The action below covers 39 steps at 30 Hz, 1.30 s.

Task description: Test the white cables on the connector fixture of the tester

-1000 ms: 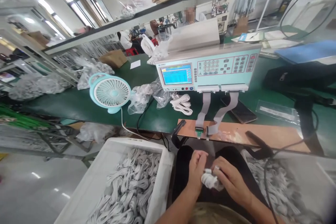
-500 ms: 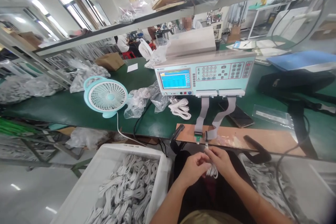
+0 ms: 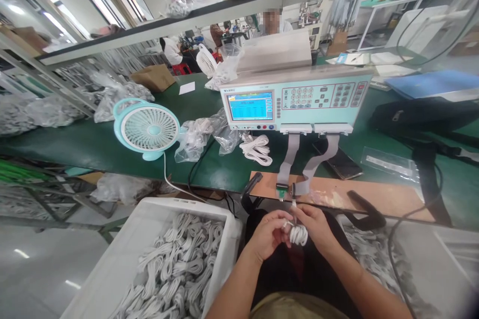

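Observation:
A coiled white cable (image 3: 298, 235) hangs between my hands, below the edge of the wooden board (image 3: 389, 198). My left hand (image 3: 270, 233) pinches one end of it, a small connector. The fingers of my right hand (image 3: 312, 219) close on the other end, right beside the small fixture (image 3: 294, 190) at the end of a grey ribbon cable. A second, green fixture (image 3: 281, 191) sits just left of it. Both ribbons run up to the tester (image 3: 295, 99), whose screen is lit blue.
Another coiled white cable (image 3: 256, 149) lies before the tester. A fan (image 3: 151, 129) stands left, a phone (image 3: 342, 163) right. A white bin (image 3: 149, 209) of coiled cables is at lower left, another bin (image 3: 430, 254) at lower right. A person (image 3: 272, 22) sits beyond the tester.
My left hand has moved slightly left, away from my right, and a connector now shows in its fingers. The cable coil is more exposed. The tester's screen display has changed.

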Each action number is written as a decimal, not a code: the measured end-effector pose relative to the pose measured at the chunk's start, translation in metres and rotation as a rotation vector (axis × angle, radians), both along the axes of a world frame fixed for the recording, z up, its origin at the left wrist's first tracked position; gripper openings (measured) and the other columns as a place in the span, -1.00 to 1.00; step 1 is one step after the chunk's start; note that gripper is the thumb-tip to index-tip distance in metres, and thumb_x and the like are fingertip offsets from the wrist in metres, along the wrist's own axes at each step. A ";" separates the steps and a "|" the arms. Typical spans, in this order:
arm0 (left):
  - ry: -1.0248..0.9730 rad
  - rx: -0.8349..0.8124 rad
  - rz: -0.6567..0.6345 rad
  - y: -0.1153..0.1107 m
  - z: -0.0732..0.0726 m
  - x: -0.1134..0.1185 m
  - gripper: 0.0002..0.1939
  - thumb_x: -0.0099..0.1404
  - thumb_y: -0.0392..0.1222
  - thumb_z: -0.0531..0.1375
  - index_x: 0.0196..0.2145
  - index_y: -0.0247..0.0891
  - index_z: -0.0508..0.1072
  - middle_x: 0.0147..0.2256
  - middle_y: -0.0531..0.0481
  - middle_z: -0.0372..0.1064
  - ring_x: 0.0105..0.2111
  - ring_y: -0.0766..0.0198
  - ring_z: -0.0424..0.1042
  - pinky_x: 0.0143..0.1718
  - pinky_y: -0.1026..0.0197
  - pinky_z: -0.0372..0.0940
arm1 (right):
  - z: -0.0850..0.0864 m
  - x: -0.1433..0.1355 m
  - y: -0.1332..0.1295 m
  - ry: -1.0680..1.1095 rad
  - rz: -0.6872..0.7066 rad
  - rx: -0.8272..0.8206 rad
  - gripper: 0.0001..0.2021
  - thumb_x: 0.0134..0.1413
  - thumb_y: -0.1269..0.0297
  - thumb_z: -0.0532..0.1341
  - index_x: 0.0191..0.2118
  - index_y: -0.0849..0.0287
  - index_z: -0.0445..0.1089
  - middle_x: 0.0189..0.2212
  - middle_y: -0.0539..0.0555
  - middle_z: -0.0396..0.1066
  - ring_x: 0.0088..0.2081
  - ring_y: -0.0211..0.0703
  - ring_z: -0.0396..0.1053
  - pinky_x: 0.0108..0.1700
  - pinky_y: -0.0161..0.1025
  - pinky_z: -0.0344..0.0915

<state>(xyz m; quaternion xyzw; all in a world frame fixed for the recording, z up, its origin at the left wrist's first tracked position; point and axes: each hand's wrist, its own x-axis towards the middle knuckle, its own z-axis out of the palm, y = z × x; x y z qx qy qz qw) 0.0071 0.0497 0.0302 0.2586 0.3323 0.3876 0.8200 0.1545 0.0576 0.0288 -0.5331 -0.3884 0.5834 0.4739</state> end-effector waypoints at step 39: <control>0.433 0.329 0.379 0.016 -0.015 0.017 -0.65 0.13 0.00 0.16 -0.64 -0.32 0.34 -0.59 0.07 0.18 -0.52 0.36 0.16 -0.41 0.31 0.10 | -0.007 -0.003 0.006 0.217 -0.055 -0.066 -0.65 -0.31 0.02 0.41 -0.61 0.23 0.41 -0.66 0.00 0.34 -0.58 -0.24 0.21 -0.48 -0.30 0.12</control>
